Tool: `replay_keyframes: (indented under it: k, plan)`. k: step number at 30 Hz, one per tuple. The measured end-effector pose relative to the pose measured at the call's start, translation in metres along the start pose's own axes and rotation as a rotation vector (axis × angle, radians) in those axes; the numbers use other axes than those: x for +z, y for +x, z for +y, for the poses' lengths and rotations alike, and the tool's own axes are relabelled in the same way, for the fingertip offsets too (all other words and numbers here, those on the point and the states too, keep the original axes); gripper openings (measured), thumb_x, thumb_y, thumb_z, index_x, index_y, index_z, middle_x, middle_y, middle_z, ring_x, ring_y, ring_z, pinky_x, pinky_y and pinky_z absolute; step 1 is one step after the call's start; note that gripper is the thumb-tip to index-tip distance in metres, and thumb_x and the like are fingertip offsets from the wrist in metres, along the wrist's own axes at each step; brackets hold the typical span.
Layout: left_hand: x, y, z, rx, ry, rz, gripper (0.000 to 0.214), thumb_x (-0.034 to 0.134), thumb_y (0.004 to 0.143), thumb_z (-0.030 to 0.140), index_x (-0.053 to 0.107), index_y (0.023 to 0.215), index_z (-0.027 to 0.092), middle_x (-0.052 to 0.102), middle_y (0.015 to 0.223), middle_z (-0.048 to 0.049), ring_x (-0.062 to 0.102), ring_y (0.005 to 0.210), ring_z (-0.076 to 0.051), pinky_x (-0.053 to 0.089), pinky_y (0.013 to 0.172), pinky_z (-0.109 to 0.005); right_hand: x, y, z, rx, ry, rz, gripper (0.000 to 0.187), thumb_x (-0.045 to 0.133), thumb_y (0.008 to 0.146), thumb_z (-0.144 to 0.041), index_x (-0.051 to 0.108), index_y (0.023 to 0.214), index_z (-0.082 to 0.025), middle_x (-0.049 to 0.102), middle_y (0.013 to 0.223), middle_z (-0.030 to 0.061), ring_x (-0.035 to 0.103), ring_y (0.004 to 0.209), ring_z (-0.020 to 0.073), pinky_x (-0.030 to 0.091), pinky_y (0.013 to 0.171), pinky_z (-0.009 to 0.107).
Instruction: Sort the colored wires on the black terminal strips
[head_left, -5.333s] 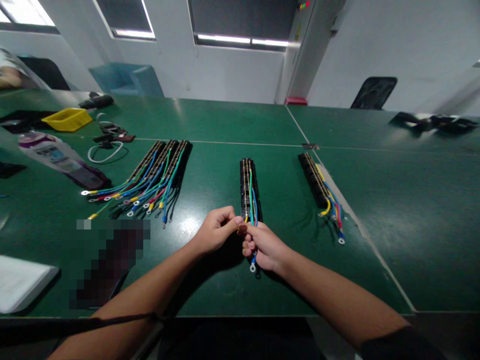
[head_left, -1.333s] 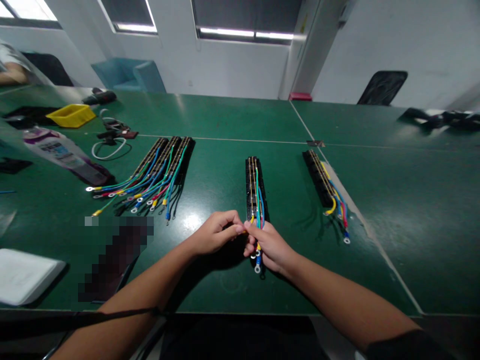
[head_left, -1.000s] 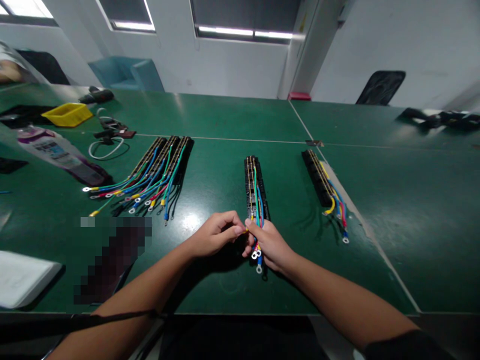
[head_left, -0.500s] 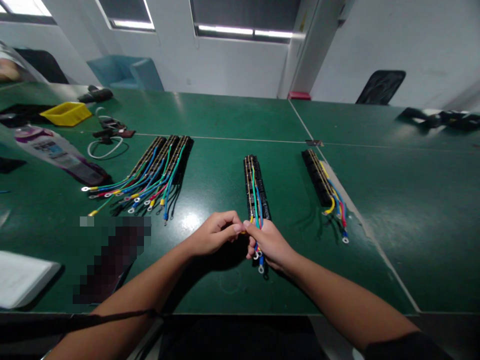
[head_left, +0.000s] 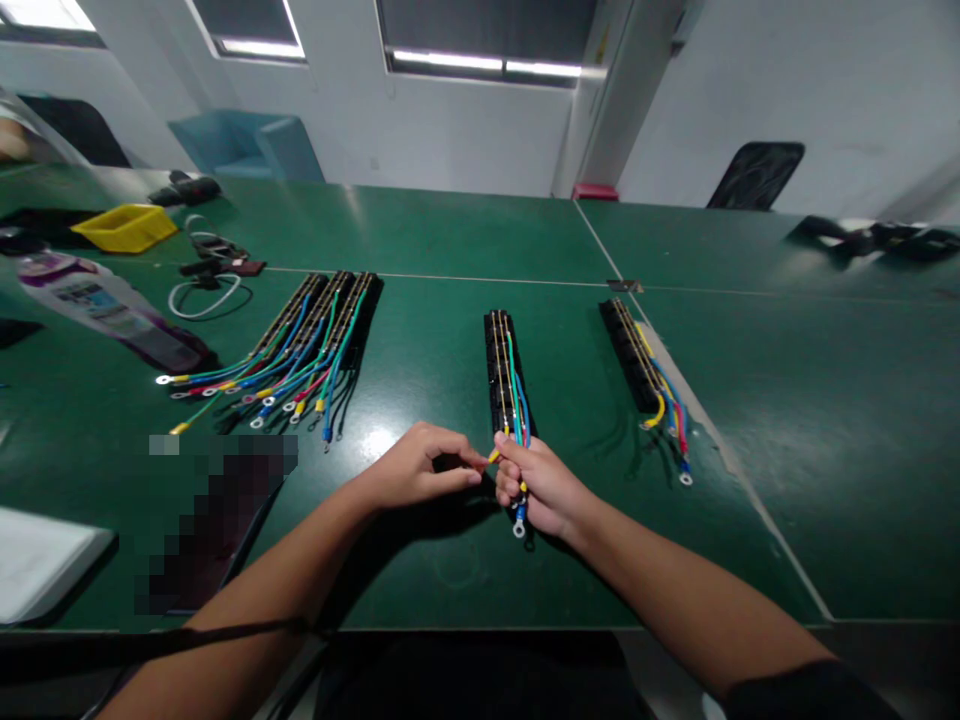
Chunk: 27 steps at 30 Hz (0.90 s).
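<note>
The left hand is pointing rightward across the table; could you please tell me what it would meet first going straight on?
The left hand would probably first meet the slim yellow wire end beside the right hand; depth is unclear, and they may already touch.

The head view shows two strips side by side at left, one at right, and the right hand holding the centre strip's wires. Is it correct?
Not quite: the head view shows three strips at left, not two. Otherwise correct: the right hand holds the wires.
</note>
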<state>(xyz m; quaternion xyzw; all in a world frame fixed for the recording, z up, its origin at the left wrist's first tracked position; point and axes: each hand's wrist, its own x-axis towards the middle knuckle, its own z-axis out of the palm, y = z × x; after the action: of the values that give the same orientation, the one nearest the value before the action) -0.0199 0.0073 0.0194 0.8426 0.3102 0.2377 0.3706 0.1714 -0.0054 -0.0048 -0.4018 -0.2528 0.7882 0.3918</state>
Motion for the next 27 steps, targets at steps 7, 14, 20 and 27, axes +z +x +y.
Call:
replay_keyframes:
  k: [7, 14, 20, 27]
  plan:
    - [0.004, 0.000, 0.001, 0.040, 0.185, 0.061, 0.025, 0.061, 0.084, 0.039, 0.068, 0.093, 0.017, 0.064, 0.078, -0.0034, 0.057, 0.072, -0.013, 0.041, 0.066, -0.024, 0.004, 0.002, 0.005, -0.081, -0.058, 0.050, 0.038, 0.073, 0.070, -0.044, 0.045, 0.069, -0.019, 0.043, 0.041, -0.0101, 0.042, 0.035, 0.0063, 0.042, 0.036, 0.020]
    - [0.011, 0.001, 0.002, -0.037, 0.332, 0.110, 0.022, 0.055, 0.088, 0.033, 0.065, 0.078, 0.016, 0.058, 0.068, -0.0020, 0.050, 0.063, -0.011, 0.033, 0.058, -0.022, 0.002, 0.003, 0.010, -0.129, -0.133, 0.052, 0.035, 0.068, 0.075, -0.045, 0.045, 0.073, -0.019, 0.043, 0.043, -0.0103, 0.043, 0.036, 0.0071, 0.043, 0.038, 0.021]
    - [0.012, 0.001, 0.007, -0.120, 0.314, 0.075, 0.028, 0.050, 0.091, 0.035, 0.059, 0.075, 0.014, 0.058, 0.065, -0.0010, 0.048, 0.058, -0.010, 0.031, 0.057, -0.022, 0.001, 0.005, 0.007, -0.088, -0.188, 0.035, 0.035, 0.069, 0.074, -0.045, 0.044, 0.073, -0.020, 0.045, 0.043, -0.0103, 0.045, 0.036, 0.0079, 0.045, 0.040, 0.022]
    - [0.011, 0.002, 0.004, -0.158, 0.305, 0.042, 0.019, 0.058, 0.084, 0.033, 0.060, 0.078, 0.015, 0.060, 0.069, -0.0010, 0.051, 0.062, -0.011, 0.033, 0.057, -0.021, -0.001, 0.005, 0.006, -0.060, -0.239, 0.018, 0.031, 0.068, 0.075, -0.042, 0.046, 0.076, -0.019, 0.047, 0.044, -0.0095, 0.051, 0.037, 0.0089, 0.045, 0.042, 0.022]
